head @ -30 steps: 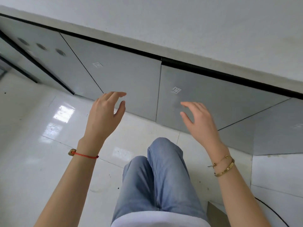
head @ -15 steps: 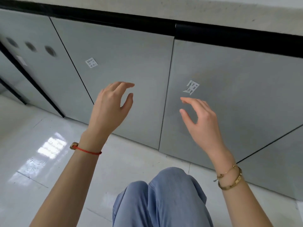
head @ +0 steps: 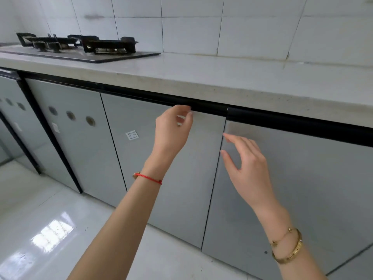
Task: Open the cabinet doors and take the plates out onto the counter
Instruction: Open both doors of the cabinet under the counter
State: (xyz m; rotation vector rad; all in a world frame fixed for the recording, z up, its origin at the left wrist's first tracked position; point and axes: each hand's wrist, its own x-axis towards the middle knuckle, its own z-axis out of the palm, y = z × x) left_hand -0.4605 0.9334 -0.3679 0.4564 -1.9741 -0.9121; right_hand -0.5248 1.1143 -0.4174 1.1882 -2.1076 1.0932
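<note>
Two grey cabinet doors stand closed under the counter: the left door (head: 141,168) with a small white sticker, and the right door (head: 302,188). My left hand (head: 171,132) is raised to the left door's top edge, fingertips at the black handle strip (head: 207,110), fingers curled but holding nothing. My right hand (head: 246,166) hovers open in front of the right door near the seam between the doors. No plates are in view; the cabinet's inside is hidden.
The pale stone counter (head: 222,77) runs above the doors. A black gas hob (head: 80,47) sits on it at the far left. A door with three round holes (head: 70,138) is further left. Glossy white floor tiles (head: 40,229) lie below.
The view has tilted up from the floor to the counter and hob. Both hands have risen; the left one now reaches the top edge of the left door.
</note>
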